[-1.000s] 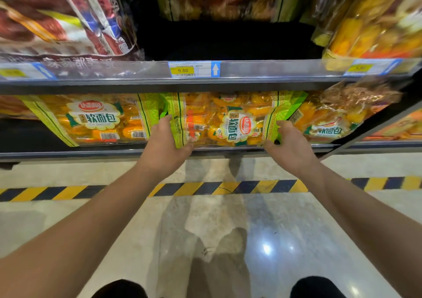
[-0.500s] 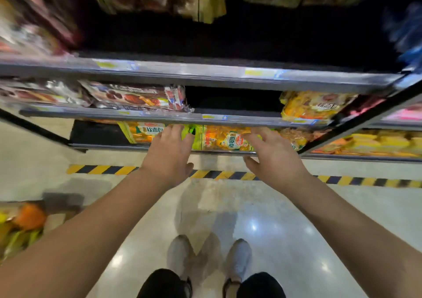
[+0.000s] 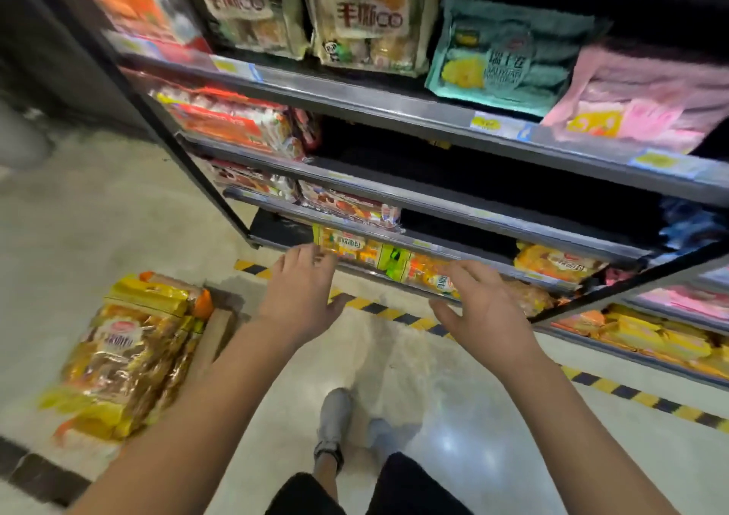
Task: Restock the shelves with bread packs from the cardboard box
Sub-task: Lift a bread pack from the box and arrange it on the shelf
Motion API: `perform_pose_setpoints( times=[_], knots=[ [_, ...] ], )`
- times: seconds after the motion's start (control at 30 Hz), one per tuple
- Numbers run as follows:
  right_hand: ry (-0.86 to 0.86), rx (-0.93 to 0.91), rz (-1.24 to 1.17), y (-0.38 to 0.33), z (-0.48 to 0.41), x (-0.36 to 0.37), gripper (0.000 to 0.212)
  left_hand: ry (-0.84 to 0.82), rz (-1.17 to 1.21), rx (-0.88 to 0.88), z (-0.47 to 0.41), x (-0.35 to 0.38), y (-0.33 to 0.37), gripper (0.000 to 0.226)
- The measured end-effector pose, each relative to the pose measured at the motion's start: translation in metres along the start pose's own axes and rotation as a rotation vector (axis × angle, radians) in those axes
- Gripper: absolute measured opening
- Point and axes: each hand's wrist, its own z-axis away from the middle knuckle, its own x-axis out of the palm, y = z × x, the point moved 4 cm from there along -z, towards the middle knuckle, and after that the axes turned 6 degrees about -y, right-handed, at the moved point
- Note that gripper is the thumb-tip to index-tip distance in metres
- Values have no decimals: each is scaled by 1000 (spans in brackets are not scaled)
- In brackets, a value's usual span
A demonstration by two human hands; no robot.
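Low down, yellow-and-green bread packs (image 3: 347, 246) are laid side by side along the front of the bottom shelf (image 3: 276, 232). Just before them the left hand (image 3: 301, 297) and the right hand (image 3: 487, 313) are held palm down and apart from each other, with the fingers (image 3: 465, 274) spread and nearly straight; nothing is gripped by either. The left fingertips are seen over the edge of the leftmost pack, though whether it is touched cannot be told. To the left, on the floor (image 3: 118, 218), a cardboard box (image 3: 219, 331) is set, filled with spare packs (image 3: 126, 357) of the same yellow kind. Black-and-yellow tape (image 3: 378, 309) is run along the floor below the shelf front. Other packets (image 3: 367, 21) are ranged on the upper shelves, and grey shoes (image 3: 335, 416) are seen between the arms.
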Motion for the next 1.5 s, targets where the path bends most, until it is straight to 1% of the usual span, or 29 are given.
perform_pose_setpoints(
  times=[0.13,0.23,0.37,0.5,0.7,0.8,0.93,1.1,1.3,1.5],
  knots=[
    [-99,-160,-3,-46,-12,13,47,-4,99,-137,37,13,-33,63],
    [-138,-299,18,-85,-24,27,48,27,137,-259,66,22,-66,65],
    [-270,-464,93,-147,-38,43,52,80,178,-437,113,38,-110,64],
    [-310,-639,147,-215,-39,53,52,89,253,-584,158,47,-148,65],
    [-384,-805,207,-313,-33,78,51,57,364,-731,210,75,-210,65],
    [-424,-860,227,-361,-31,95,52,50,400,-780,230,93,-247,61],
    [-458,-904,262,-419,-35,128,51,51,448,-834,251,113,-302,64],
    [-477,-915,316,-481,-44,163,53,21,479,-846,268,131,-362,68],
    [-522,-898,399,-535,-62,199,54,-17,517,-852,275,160,-422,64],
    [-594,-891,401,-565,-98,228,51,-58,608,-894,262,179,-460,65]
  ],
)
